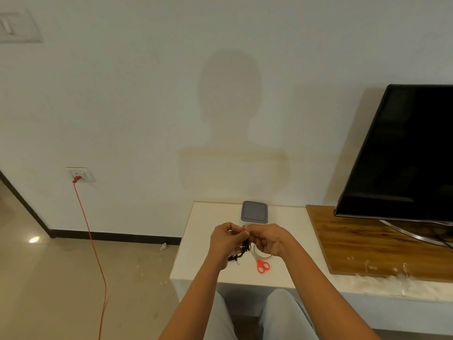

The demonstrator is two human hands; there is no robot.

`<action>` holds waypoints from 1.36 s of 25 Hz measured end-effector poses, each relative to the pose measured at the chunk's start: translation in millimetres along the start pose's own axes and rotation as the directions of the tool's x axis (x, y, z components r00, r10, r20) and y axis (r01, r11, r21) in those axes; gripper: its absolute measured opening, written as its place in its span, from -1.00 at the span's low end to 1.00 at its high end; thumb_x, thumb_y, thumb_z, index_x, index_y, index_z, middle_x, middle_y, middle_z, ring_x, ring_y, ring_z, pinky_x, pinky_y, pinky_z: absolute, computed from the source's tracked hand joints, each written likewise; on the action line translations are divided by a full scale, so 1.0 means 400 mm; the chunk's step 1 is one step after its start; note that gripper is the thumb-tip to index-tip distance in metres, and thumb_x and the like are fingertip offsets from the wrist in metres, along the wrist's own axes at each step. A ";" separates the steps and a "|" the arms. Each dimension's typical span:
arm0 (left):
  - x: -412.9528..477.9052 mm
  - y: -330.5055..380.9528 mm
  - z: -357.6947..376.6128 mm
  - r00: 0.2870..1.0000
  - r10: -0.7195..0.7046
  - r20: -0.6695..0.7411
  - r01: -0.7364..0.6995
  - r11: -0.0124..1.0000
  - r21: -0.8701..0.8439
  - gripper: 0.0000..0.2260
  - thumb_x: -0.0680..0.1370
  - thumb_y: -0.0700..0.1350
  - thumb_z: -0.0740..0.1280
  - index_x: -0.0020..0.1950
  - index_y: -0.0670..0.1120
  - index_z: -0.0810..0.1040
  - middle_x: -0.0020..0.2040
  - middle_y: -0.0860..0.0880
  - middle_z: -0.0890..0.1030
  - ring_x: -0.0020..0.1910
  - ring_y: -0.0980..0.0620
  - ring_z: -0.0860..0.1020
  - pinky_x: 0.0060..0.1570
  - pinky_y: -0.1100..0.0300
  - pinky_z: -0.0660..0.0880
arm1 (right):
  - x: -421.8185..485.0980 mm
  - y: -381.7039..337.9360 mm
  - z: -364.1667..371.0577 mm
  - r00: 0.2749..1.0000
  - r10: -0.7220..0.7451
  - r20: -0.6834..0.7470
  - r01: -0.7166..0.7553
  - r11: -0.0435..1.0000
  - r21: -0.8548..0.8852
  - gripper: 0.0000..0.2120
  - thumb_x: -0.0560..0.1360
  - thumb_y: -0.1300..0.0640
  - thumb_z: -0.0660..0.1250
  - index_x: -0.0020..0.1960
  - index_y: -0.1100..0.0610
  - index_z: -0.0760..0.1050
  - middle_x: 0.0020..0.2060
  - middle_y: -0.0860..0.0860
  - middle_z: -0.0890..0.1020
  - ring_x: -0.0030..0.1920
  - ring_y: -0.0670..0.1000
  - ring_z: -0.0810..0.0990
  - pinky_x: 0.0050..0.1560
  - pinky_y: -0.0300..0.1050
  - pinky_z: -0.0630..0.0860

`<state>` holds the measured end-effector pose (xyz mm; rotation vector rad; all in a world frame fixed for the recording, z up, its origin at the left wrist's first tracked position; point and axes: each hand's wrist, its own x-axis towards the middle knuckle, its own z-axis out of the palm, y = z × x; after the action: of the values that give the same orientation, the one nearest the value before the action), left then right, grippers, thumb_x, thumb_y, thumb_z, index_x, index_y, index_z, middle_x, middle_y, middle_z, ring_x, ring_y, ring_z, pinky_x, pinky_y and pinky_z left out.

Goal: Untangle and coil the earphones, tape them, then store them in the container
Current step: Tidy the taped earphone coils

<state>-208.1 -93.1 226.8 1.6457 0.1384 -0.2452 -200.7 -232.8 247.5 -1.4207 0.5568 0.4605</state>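
Observation:
Black earphones hang in a tangled bunch between my two hands above the white table. My left hand pinches the cable at the top of the bunch. My right hand pinches the same spot from the other side, fingertips meeting the left ones. The jack plug dangles at the bottom, close to the table top. A grey square container with its lid on sits at the table's back edge, behind my hands. A clear tape roll lies under my right hand, partly hidden.
Red-handled scissors lie on the table below my right hand. A television stands on a wooden board to the right. A red cord runs from a wall socket down across the floor at left. My knees are under the table's front edge.

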 end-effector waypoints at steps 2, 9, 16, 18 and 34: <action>-0.001 -0.004 0.002 0.999 0.027 -0.026 -0.027 1.000 0.010 -0.89 0.48 -0.21 0.44 -0.05 -0.21 0.59 -0.19 -0.15 0.70 -0.23 -0.04 0.69 -0.27 0.22 0.62 | 0.003 0.004 0.011 0.998 -0.033 -0.053 0.034 0.999 0.028 -0.93 0.43 0.24 0.43 -0.19 0.24 0.60 -0.40 0.10 0.60 -0.53 -0.12 0.47 -0.42 -0.31 0.37; -0.003 -0.016 -0.005 0.978 0.167 -0.124 -0.157 0.984 0.085 -1.00 0.47 -0.19 0.42 -0.14 -0.11 0.63 -0.26 -0.11 0.70 -0.27 -0.04 0.69 -0.17 0.10 0.65 | -0.013 0.003 0.009 0.969 -0.242 0.054 0.245 0.967 -0.072 -0.84 0.55 0.27 0.29 0.07 0.14 0.60 -0.21 0.09 0.68 -0.30 -0.06 0.62 -0.25 -0.25 0.53; 0.012 -0.006 -0.017 0.980 0.186 -0.064 -0.171 0.966 0.194 -0.91 0.52 -0.12 0.39 -0.06 -0.13 0.65 -0.22 -0.11 0.71 -0.26 0.03 0.70 -0.12 0.17 0.64 | -0.006 -0.002 -0.010 0.863 -0.463 0.204 0.506 0.794 -0.338 -0.86 0.42 0.15 0.46 -0.02 0.06 0.66 -0.20 0.11 0.73 -0.17 0.04 0.72 -0.06 -0.14 0.57; 0.010 -0.001 -0.016 0.988 0.148 -0.052 -0.141 0.983 0.115 -0.91 0.52 -0.14 0.39 -0.10 -0.12 0.67 -0.26 -0.11 0.71 -0.26 -0.01 0.70 -0.11 0.12 0.65 | 0.005 0.004 -0.010 0.815 -0.551 0.180 0.575 0.724 -0.381 -0.87 0.40 0.12 0.49 -0.05 0.05 0.68 -0.23 0.09 0.73 -0.19 0.00 0.71 0.00 -0.09 0.60; -0.003 0.031 -0.012 1.000 0.018 -0.006 -0.018 0.991 -0.130 -0.87 0.57 -0.17 0.33 0.05 -0.18 0.62 -0.14 -0.11 0.70 -0.23 0.04 0.64 -0.12 0.16 0.63 | 0.020 0.033 -0.012 0.637 -0.761 0.118 0.756 0.589 -0.284 -0.88 0.49 0.29 0.36 -0.09 0.14 0.65 -0.26 0.01 0.70 -0.25 0.00 0.67 -0.14 -0.16 0.63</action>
<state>-206.1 -89.4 239.6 1.5177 0.1402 -0.2143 -202.8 -236.5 232.1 -1.8123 -0.1734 -0.1838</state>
